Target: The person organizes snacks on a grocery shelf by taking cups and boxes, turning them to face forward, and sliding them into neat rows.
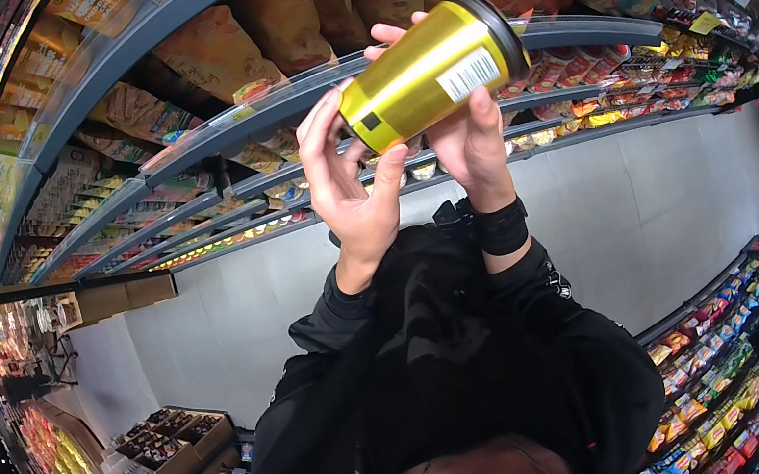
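Note:
A shiny yellow-gold tapered tumbler or canister [425,77] with a black lid lies tilted between my two hands, lid end up to the right. My left hand [350,167] holds its narrow end, with the thumb at the underside and fingers around the base. My right hand [472,140] supports the wider end from below, and some fingertips show beyond its upper side. A white barcode label and a small dark square are on the side towards me. A black band is around my right wrist. Both hands are in front of the shelf edges.
Stocked shelves [235,124] with grey edges and clear rails curve across the front, holding large snack bags [212,51]. A grey floor aisle [238,334] runs behind my arms. More packet-filled shelves [735,367] stand lower right, and open cardboard boxes [178,447] lower left.

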Demonstrator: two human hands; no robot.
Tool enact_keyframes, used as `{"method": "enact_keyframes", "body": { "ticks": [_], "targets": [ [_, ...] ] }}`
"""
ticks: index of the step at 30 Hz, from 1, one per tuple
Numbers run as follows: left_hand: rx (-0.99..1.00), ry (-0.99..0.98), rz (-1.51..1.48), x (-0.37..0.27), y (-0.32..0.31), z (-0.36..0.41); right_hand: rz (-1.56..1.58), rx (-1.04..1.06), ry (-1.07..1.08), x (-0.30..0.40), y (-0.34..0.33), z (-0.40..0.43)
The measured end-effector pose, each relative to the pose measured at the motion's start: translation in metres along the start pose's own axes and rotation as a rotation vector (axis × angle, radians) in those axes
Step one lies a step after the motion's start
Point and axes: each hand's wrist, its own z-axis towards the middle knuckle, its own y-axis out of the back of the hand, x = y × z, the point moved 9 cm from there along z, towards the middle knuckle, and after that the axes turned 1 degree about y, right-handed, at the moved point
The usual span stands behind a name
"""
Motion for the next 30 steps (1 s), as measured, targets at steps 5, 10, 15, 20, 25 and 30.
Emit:
{"method": "enact_keyframes", "body": {
  "ticks": [5, 10, 15, 20, 25, 30],
  "targets": [
    [0.028, -0.123, 0.029, -0.020, -0.006, 0.004, 0.037, -0.057, 0.001, -0.006, 0.005, -0.010],
    [-0.042, 0.181, -0.179, -0.010, -0.005, 0.000, 0.047, -0.003, 0.034, -0.003, 0.009, -0.014],
    [0.033, 0.142, -0.174, -0.012, -0.007, -0.001, 0.059, 0.020, 0.050, 0.003, -0.002, -0.012],
    [0.041, 0.082, -0.129, -0.015, -0.008, -0.001, 0.071, 0.034, 0.033, 0.001, -0.002, -0.012],
    [0.050, 0.069, -0.133, -0.009, -0.008, 0.004, 0.082, 0.040, 0.035, 0.000, 0.001, -0.006],
    [0.029, 0.025, -0.121, -0.012, -0.007, 0.007, 0.048, -0.009, 0.033, 0.008, -0.007, 0.002]
  ]
}}
